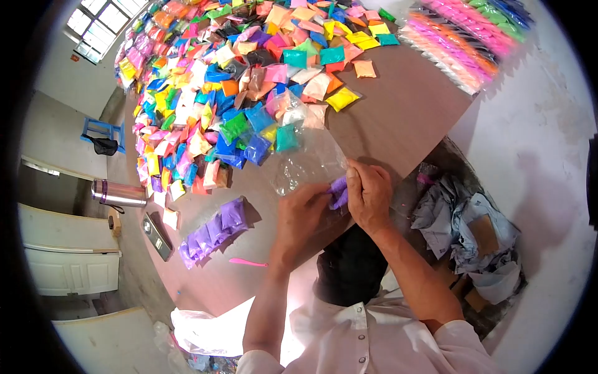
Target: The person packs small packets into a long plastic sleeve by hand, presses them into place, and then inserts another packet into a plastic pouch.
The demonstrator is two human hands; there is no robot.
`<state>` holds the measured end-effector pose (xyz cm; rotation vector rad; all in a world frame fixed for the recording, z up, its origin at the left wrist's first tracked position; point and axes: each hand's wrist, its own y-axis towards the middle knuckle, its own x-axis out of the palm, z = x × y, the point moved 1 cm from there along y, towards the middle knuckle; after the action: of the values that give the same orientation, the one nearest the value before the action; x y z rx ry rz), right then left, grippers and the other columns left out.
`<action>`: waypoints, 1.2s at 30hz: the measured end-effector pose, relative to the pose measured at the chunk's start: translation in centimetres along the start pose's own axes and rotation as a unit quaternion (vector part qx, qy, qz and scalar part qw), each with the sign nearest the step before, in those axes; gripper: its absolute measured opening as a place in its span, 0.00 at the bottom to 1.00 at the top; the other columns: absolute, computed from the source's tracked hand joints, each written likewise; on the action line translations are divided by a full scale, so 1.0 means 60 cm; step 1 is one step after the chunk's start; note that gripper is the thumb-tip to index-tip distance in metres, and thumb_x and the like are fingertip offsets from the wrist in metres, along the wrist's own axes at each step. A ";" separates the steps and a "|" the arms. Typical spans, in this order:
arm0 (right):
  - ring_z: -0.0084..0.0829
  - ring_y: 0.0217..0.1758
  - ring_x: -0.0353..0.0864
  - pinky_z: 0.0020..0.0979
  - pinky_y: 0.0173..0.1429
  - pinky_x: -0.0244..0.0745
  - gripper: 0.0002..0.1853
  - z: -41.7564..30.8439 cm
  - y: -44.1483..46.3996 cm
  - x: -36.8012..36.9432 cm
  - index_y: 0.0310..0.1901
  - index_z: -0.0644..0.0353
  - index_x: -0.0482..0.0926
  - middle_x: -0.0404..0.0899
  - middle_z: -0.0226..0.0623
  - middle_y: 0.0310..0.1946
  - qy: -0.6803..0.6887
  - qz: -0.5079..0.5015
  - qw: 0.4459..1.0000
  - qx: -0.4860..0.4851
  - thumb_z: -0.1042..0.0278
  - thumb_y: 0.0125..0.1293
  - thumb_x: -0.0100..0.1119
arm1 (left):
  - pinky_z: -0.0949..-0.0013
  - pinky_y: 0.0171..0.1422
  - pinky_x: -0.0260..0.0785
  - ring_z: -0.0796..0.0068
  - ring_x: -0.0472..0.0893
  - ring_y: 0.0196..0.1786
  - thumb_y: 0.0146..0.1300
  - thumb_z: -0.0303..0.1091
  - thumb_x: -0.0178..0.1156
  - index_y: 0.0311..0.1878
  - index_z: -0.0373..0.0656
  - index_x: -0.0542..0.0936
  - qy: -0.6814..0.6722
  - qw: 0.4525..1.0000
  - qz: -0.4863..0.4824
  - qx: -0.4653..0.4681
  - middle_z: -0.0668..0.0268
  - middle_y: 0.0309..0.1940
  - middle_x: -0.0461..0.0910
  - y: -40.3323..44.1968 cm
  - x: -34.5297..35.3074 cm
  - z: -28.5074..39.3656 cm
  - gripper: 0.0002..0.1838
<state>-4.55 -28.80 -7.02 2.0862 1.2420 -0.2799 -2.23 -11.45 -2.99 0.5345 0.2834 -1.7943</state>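
Note:
My left hand [305, 209] is closed at the lower edge of a clear plastic bag [308, 163]. Opposite it, my right hand [372, 192] has thumb and fingers pressed against a small purple packet [338, 193], near the bag's right corner. The packet sits between both hands and touches them; fingers partly hide it. Whether it is inside the bag, I cannot tell. To the left on the brown table [392, 124] lies a row of purple packets [215, 232], overlapping one another. A pink plastic stick [248, 262] rests nearer my left forearm.
A big heap of coloured packets [249, 81] covers the table's far left. Longer bundled packs [458, 40] lie at the far right corner. A phone [156, 235] and a steel flask [119, 193] are at the left edge. Crumpled packaging [467, 227] fills the floor at right.

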 end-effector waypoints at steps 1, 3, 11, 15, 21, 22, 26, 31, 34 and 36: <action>0.44 0.47 0.88 0.44 0.64 0.72 0.14 0.000 0.000 0.000 0.55 0.58 0.87 0.91 0.42 0.44 0.003 0.001 1.000 -0.003 0.63 0.80 0.56 | 0.69 0.45 0.80 0.72 0.89 0.38 0.67 0.23 0.72 0.48 0.36 0.89 0.020 1.000 -0.011 0.020 0.58 0.37 0.91 -0.003 -0.004 -0.006 0.08; 0.43 0.47 0.88 0.44 0.63 0.72 0.14 -0.009 0.001 -0.009 0.55 0.58 0.87 0.91 0.41 0.43 0.004 -0.025 1.000 0.002 0.63 0.80 0.56 | 0.69 0.45 0.80 0.72 0.89 0.39 0.67 0.23 0.71 0.48 0.36 0.89 0.041 0.998 -0.022 0.041 0.58 0.38 0.91 -0.009 -0.010 0.000 0.07; 0.42 0.44 0.88 0.43 0.60 0.73 0.13 -0.030 -0.007 0.013 0.55 0.59 0.87 0.90 0.40 0.40 0.043 -0.015 0.999 0.000 0.66 0.76 0.61 | 0.67 0.46 0.81 0.65 0.90 0.40 0.65 0.17 0.69 0.49 0.37 0.89 0.022 0.997 0.007 0.071 0.57 0.40 0.91 -0.028 -0.011 -0.023 0.11; 0.43 0.44 0.88 0.43 0.62 0.73 0.13 -0.020 -0.011 0.016 0.56 0.60 0.87 0.90 0.40 0.40 0.046 0.009 0.999 -0.002 0.66 0.75 0.63 | 0.66 0.47 0.82 0.64 0.91 0.41 0.66 0.17 0.68 0.49 0.38 0.88 0.032 0.996 0.011 0.079 0.56 0.41 0.91 -0.029 -0.007 -0.019 0.11; 0.42 0.44 0.88 0.42 0.63 0.73 0.15 -0.013 -0.011 0.022 0.57 0.58 0.87 0.90 0.39 0.41 0.042 -0.011 0.999 0.025 0.65 0.72 0.65 | 0.66 0.44 0.82 0.66 0.90 0.40 0.65 0.19 0.70 0.53 0.39 0.88 0.091 0.992 0.003 0.089 0.56 0.43 0.91 -0.043 -0.044 -0.002 0.13; 0.41 0.44 0.88 0.42 0.63 0.73 0.15 -0.011 -0.013 0.022 0.57 0.58 0.88 0.90 0.39 0.41 0.027 -0.006 0.999 0.022 0.65 0.72 0.66 | 0.67 0.43 0.81 0.68 0.89 0.39 0.66 0.19 0.70 0.54 0.40 0.88 0.092 0.992 0.050 0.072 0.58 0.43 0.91 -0.050 -0.061 -0.010 0.14; 0.38 0.43 0.88 0.41 0.62 0.73 0.14 -0.016 -0.013 0.020 0.56 0.57 0.88 0.90 0.36 0.40 0.035 -0.015 0.999 0.030 0.64 0.72 0.66 | 0.67 0.41 0.80 0.71 0.87 0.33 0.66 0.24 0.71 0.55 0.40 0.88 0.231 0.959 0.157 0.046 0.57 0.45 0.91 -0.056 -0.184 -0.048 0.14; 0.38 0.43 0.88 0.40 0.62 0.74 0.14 -0.015 -0.011 0.021 0.56 0.56 0.88 0.91 0.36 0.40 0.036 0.002 0.999 0.006 0.64 0.71 0.66 | 0.63 0.44 0.81 0.65 0.88 0.34 0.63 0.30 0.70 0.56 0.41 0.89 0.381 0.917 0.114 -0.029 0.56 0.49 0.91 -0.054 -0.265 -0.074 0.18; 0.39 0.44 0.89 0.40 0.62 0.74 0.14 -0.013 -0.011 0.020 0.55 0.55 0.88 0.91 0.36 0.40 0.036 0.014 0.999 0.000 0.64 0.71 0.67 | 0.62 0.44 0.80 0.65 0.88 0.34 0.62 0.31 0.70 0.56 0.40 0.89 0.382 0.922 0.050 -0.025 0.55 0.49 0.91 -0.044 -0.268 -0.078 0.18; 0.39 0.44 0.89 0.40 0.61 0.74 0.14 -0.011 -0.014 0.019 0.55 0.55 0.89 0.91 0.36 0.40 0.037 0.013 0.999 0.000 0.64 0.71 0.67 | 0.63 0.43 0.79 0.66 0.87 0.33 0.60 0.30 0.71 0.56 0.38 0.88 0.354 0.934 0.035 -0.009 0.56 0.46 0.90 -0.042 -0.271 -0.079 0.20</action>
<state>-4.77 -27.30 -7.48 2.1288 1.2574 -0.1929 -0.22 5.13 0.71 1.1585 0.7613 -1.4699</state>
